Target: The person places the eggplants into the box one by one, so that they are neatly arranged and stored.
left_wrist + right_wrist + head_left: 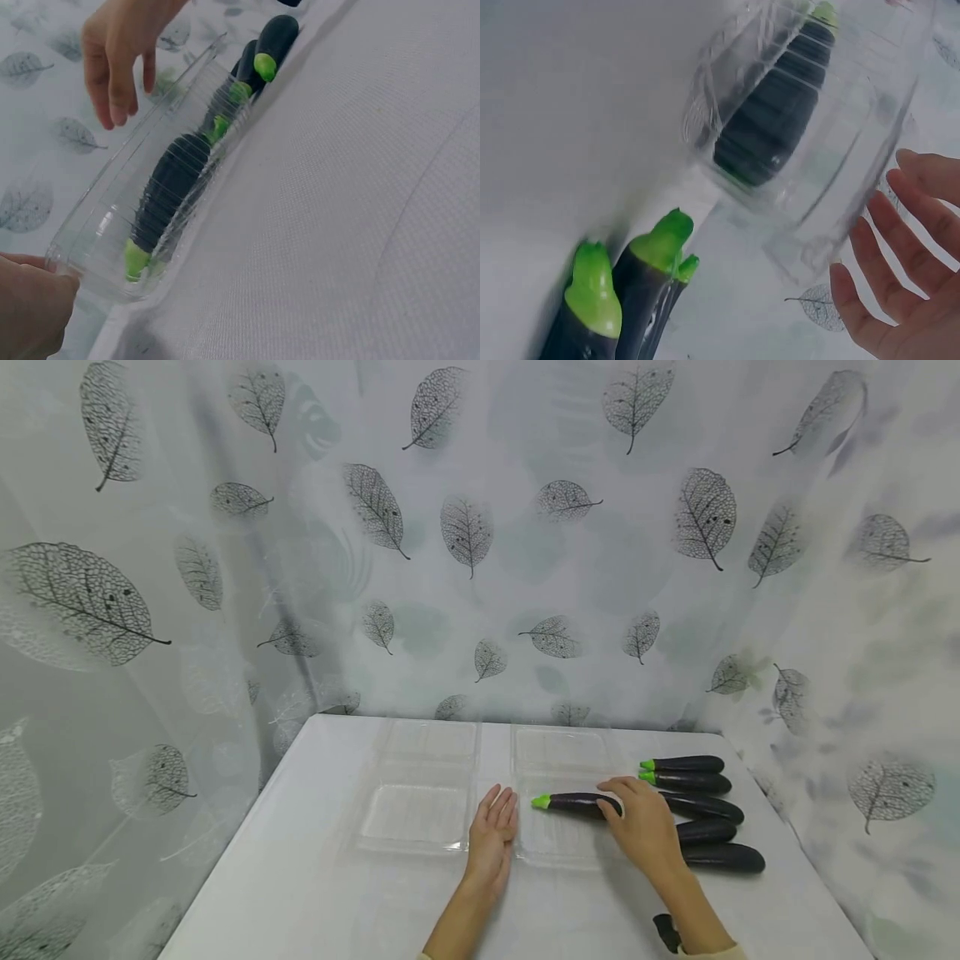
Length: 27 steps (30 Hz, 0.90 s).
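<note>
An eggplant (577, 804) with a green stem lies in the near half of the right clear plastic container (558, 857); the ribbed wall shows it in the left wrist view. Over the eggplant's right end hovers my right hand (645, 827), its fingers loosely bent. The right wrist view shows that right hand (911, 255) with fingers spread, apart from the eggplant (772, 112). My left hand (492, 839) is at the container's left edge, fingers fairly straight. In the left wrist view the left hand (34, 307) touches the rim; its thumb is hard to make out.
A second clear container (414, 814) lies unfolded on the left of the white table (277, 877). Several more eggplants (701, 806) lie in a row at the right. A small dark object (665, 932) is beside my right forearm. Leaf-patterned curtains (480, 568) surround the table.
</note>
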Motion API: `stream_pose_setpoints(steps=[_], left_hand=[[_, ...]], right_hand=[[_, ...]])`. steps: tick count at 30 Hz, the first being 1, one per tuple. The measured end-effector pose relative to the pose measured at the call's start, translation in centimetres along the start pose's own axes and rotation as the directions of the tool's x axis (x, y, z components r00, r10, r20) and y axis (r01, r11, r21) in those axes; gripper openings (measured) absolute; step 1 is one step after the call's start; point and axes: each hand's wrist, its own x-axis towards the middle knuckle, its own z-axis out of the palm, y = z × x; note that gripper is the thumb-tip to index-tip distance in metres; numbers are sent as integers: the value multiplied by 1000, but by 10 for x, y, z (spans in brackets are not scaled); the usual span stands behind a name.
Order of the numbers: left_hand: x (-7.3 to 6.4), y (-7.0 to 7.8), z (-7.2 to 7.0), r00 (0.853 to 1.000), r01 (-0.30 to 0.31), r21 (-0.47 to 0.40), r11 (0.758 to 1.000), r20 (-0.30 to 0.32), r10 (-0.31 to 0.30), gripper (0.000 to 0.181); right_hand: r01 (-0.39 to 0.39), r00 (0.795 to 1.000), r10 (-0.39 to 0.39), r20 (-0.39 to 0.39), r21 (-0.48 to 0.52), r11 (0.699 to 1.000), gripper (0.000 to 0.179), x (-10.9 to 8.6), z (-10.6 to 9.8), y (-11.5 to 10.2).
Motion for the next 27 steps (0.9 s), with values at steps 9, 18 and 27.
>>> stream_pose_setpoints(steps=[9, 18, 27], left_hand=[[-1, 3, 1, 1000, 5, 4, 1000, -7, -5, 73], [-3, 3, 1, 1000, 4, 2, 1000, -16, -4, 71], [-1, 2, 2, 1000, -3, 1, 1000, -21, 3, 71]], right_hand=[[-41, 998, 39, -59, -18, 999, 25, -12, -22, 5], [-134, 991, 131, -36, -98, 986, 25, -32, -42, 18], [-276, 959, 283, 20, -174, 945, 20, -49, -58, 34]])
